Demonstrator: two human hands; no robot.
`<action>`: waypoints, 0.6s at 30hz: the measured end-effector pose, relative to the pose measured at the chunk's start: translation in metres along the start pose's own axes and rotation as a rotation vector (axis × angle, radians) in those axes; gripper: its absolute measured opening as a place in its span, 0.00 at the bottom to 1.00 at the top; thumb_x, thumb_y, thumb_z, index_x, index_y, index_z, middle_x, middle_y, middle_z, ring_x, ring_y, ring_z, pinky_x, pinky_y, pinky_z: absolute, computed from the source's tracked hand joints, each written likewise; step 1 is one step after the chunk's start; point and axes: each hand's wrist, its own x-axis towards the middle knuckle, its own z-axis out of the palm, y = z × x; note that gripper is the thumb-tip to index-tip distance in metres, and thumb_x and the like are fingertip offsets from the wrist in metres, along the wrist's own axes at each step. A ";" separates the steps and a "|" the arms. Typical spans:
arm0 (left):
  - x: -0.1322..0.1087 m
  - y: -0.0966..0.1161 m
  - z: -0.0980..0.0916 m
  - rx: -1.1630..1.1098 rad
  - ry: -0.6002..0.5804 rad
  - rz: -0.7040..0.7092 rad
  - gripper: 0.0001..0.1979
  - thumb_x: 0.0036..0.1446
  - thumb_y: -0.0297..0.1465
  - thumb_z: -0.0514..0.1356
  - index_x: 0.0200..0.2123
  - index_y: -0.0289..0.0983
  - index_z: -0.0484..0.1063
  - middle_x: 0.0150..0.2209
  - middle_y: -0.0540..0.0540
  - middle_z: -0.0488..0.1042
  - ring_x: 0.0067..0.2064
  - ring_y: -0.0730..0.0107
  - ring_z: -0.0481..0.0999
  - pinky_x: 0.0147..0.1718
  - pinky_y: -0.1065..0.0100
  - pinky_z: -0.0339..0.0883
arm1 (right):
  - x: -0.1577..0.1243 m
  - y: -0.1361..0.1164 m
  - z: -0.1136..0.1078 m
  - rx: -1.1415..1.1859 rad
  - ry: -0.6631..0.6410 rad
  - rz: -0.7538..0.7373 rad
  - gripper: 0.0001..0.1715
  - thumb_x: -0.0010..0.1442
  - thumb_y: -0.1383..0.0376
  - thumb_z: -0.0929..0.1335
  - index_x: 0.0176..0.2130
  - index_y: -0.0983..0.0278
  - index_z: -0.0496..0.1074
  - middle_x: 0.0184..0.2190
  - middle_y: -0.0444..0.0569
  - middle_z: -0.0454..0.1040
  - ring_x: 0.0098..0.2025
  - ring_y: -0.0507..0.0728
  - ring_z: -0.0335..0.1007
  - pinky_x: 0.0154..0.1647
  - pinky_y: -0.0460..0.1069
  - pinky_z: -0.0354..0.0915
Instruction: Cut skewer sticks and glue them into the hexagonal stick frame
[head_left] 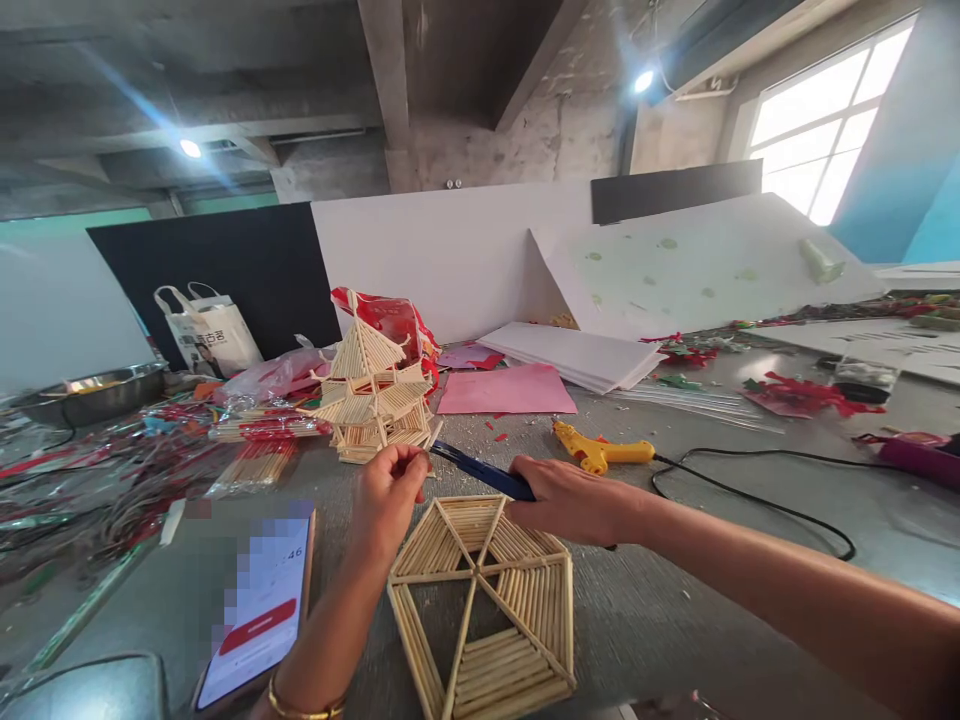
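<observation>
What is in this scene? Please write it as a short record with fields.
left hand: the left hand pinches a thin stick
right hand: the right hand grips blue scissors
under hands: flat hexagon panel of sticks
behind: stick tower
beside: phone, yellow glue gun, pink paper
surface: grey table

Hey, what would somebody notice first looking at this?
Front and centre, a flat six-sided panel of sticks lies on the grey table, with the left hand and right hand above it, the right holding a blue tool. Behind stands a tiered stick tower; a yellow glue gun lies to the right.
</observation>
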 end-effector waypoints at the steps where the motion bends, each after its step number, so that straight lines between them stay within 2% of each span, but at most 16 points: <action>1: 0.000 -0.001 0.000 0.005 0.005 -0.002 0.10 0.49 0.37 0.57 0.27 0.35 0.70 0.17 0.55 0.66 0.19 0.76 0.66 0.19 0.75 0.57 | 0.001 -0.001 -0.001 -0.009 -0.003 0.001 0.15 0.54 0.57 0.59 0.35 0.65 0.63 0.34 0.53 0.70 0.34 0.59 0.68 0.28 0.48 0.54; 10: 0.002 -0.006 -0.001 0.063 0.037 0.011 0.11 0.49 0.39 0.57 0.29 0.36 0.71 0.19 0.53 0.70 0.21 0.74 0.69 0.20 0.74 0.59 | 0.003 -0.001 -0.004 -0.004 -0.027 -0.012 0.15 0.53 0.57 0.59 0.34 0.65 0.65 0.33 0.54 0.71 0.33 0.59 0.67 0.26 0.48 0.53; 18: -0.002 0.004 0.000 0.335 0.109 0.089 0.10 0.51 0.38 0.55 0.30 0.38 0.71 0.21 0.51 0.73 0.24 0.70 0.73 0.26 0.71 0.63 | 0.005 0.000 -0.004 -0.007 -0.042 -0.026 0.16 0.53 0.58 0.59 0.35 0.66 0.67 0.34 0.56 0.72 0.33 0.58 0.67 0.25 0.47 0.53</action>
